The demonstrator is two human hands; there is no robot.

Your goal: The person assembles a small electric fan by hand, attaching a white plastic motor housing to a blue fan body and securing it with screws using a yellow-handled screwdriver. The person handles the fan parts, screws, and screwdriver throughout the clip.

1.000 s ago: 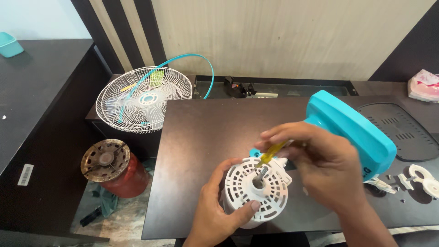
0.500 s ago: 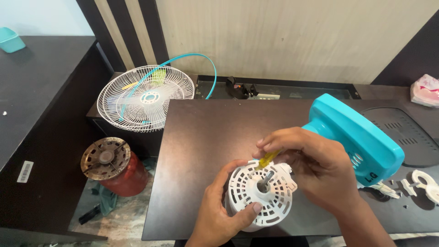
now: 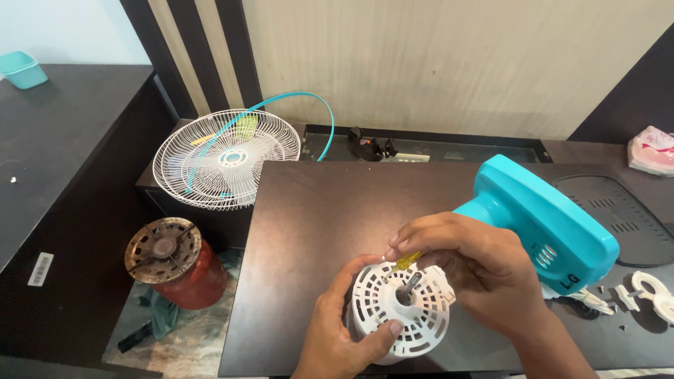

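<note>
The white slotted fan motor housing is sitting at the near edge of the dark brown table, its round vented face turning up toward the camera and its metal shaft sticking up out of the centre, leaning slightly to the right. The left hand is cupping the housing from below and the left, thumb pressing on the near rim, fingers wrapping round the far side. The right hand is coming in from the right with fingers bunched together, pinching a yellow-handled screwdriver; its long axis is running from upper right down to lower left, the tip meeting the housing's far rim, most of the handle being hidden inside the fist. Just behind that hand a turquoise fan body is lying on the table, partly blocked by the knuckles. White plastic parts and small screws are lying at the right edge, beside a dark vented cover. Off the table to the left, a white wire fan guard with a turquoise rim ring is resting on a low dark unit, and a red gas cylinder with a rusty burner is standing on the floor
</note>
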